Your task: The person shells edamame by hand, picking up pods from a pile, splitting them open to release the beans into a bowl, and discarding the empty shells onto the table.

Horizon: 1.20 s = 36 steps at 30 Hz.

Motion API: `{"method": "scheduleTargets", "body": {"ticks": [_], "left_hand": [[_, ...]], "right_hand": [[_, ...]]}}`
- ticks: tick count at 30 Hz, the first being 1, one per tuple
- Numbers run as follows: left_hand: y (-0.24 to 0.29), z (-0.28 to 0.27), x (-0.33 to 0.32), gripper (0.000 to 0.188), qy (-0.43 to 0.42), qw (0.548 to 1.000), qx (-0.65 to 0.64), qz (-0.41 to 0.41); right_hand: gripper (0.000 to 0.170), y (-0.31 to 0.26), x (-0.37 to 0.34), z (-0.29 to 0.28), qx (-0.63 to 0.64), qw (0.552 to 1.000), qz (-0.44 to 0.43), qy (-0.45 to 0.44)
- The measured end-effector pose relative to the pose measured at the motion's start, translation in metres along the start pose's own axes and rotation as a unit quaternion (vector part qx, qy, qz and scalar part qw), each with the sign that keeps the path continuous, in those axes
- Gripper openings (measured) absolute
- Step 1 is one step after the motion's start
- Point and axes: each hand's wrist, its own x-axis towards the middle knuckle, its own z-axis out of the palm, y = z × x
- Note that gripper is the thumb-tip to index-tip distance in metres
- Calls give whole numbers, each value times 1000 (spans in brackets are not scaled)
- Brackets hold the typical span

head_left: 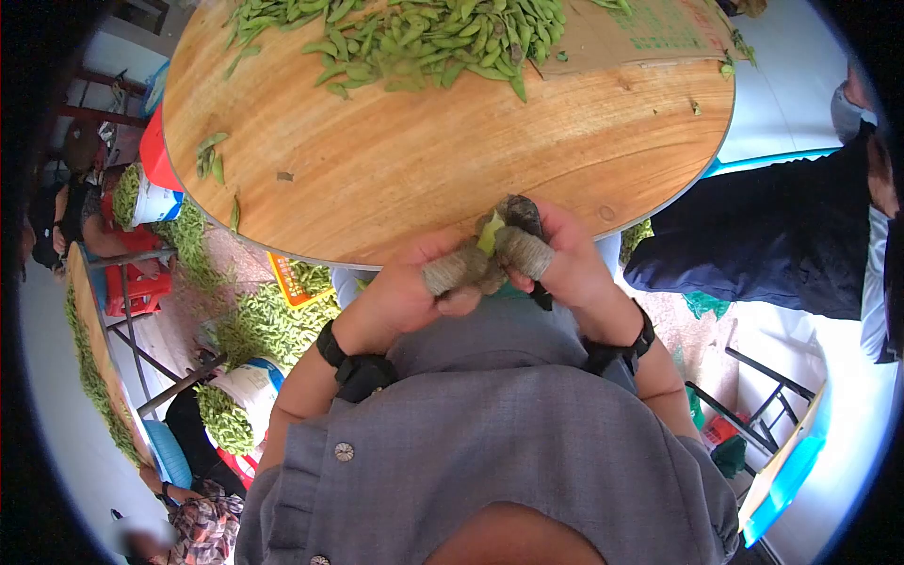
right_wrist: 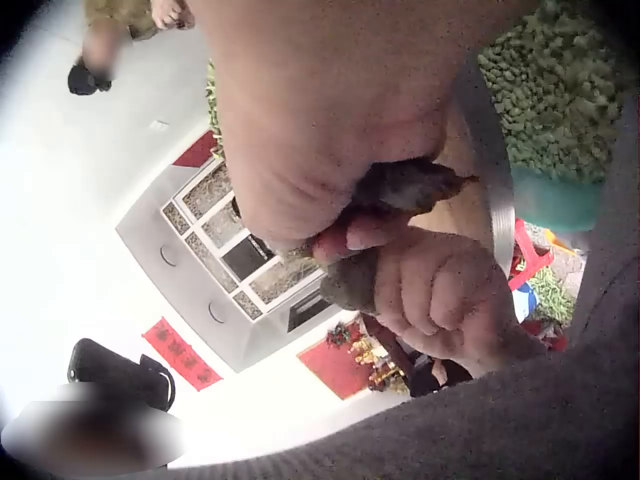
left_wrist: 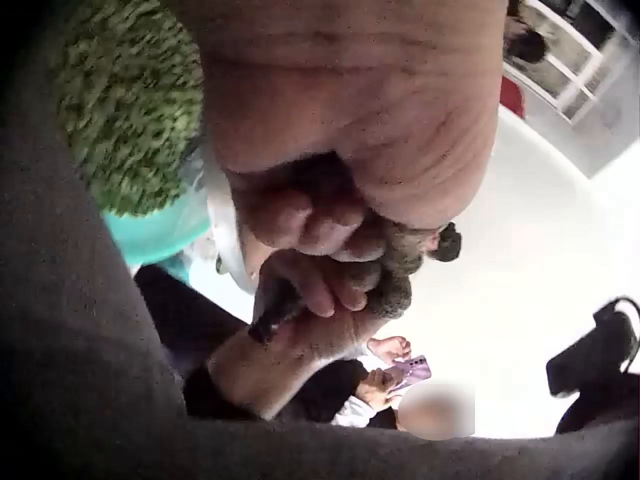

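Note:
Below the near edge of the round wooden table (head_left: 377, 179), both hands meet, their thumbs wrapped in pale bands. The left hand (head_left: 424, 282) has curled fingers and pinches a green pod (head_left: 491, 232). The right hand (head_left: 565, 259) touches the pod's other side and also grips a dark object (head_left: 527, 217), which pokes out below its fingers. In the right wrist view this dark object (right_wrist: 410, 186) sticks out of the palm, its kind unclear. The left wrist view shows the left hand (left_wrist: 350, 110) above the right hand (left_wrist: 290, 340); the pod is hidden there.
A heap of green pods (head_left: 424, 38) covers the table's far side, beside flattened cardboard (head_left: 640, 38). Loose pods (head_left: 212, 160) lie at the left. Buckets of pods (head_left: 226, 419) stand on the floor. A teal basin (right_wrist: 560, 200) holds many small green pieces. Other people are around.

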Motion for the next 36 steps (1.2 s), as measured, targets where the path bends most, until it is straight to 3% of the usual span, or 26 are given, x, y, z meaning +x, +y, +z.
{"method": "scheduleTargets", "body": {"ticks": [1,2,3,4,6,8,10,12,13,14,15,16,17,18,19,20,21,22,23,25,29,31,34,36], "left_hand": [[3,0,0,23,1,1000,0,-3],[7,2,-1,22,32,947,301,108],[11,3,-1,20,57,792,570,209],[16,5,-1,20,56,793,571,207],[23,9,-3,18,68,607,761,219],[19,12,-2,17,78,619,740,252],[13,16,-4,17,90,633,715,283],[10,21,-6,14,150,849,484,149],[9,15,-6,14,150,850,483,150],[8,4,-7,14,100,950,282,89],[9,-2,-7,14,45,997,65,23],[10,-3,-7,14,45,997,65,23],[12,-2,-7,15,76,974,213,20],[13,-1,-8,19,105,928,357,17],[13,0,-7,19,105,928,358,17],[11,3,-6,22,105,844,512,118],[8,4,-6,25,101,727,644,214],[7,4,-8,25,102,728,644,213],[6,4,-9,28,112,735,639,196],[6,6,-11,30,120,743,634,178],[4,8,-12,21,170,733,640,155],[2,6,-13,16,210,736,622,164],[4,3,-15,9,241,727,620,172],[5,3,-18,10,235,683,673,159]], "right_hand": [[17,-1,0,-2,-68,998,14,4],[17,1,2,-4,-65,998,14,6],[16,5,5,-8,-226,972,-69,20],[15,8,5,-10,-379,913,-149,33],[13,7,5,-6,-339,931,-126,43],[12,0,4,-2,-298,947,-106,52],[14,-11,-2,4,-108,993,32,35],[15,-11,-6,5,-92,995,30,39],[16,-11,-7,5,-79,996,27,42],[16,-11,-8,5,-79,996,28,42],[19,-9,-8,5,-68,997,16,36],[21,-7,-9,4,-57,998,5,30],[21,-4,-7,3,-57,998,5,30],[23,2,-4,0,-195,976,-73,67],[25,4,-2,0,-328,927,-150,103],[25,2,-2,1,-327,927,-150,104],[26,-4,-3,5,-422,891,-127,111],[27,-7,-5,7,-513,844,-103,116],[27,-5,-5,8,-513,844,-103,116],[27,-1,-7,9,-591,776,-168,142],[25,3,-14,2,-615,758,-149,158],[27,10,-18,1,-603,785,-140,12],[28,13,-26,8,-622,775,-112,30],[28,5,-27,12,-619,773,-128,66]]}}
